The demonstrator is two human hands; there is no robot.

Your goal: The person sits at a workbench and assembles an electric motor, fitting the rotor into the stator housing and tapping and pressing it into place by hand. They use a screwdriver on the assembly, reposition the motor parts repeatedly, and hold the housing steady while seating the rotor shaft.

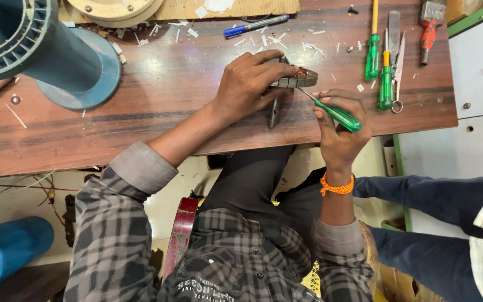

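Seen from the head camera, the left hand clamps a small grey metal part on the wooden desk while the right hand grips a green-handled screwdriver, its tip apparently touching the part, spare screwdrivers lying nearby.

Hidden and cut-off parts at the bench

The left hand covers most of the grey metal part; the blue pump housing runs off the top-left edge.
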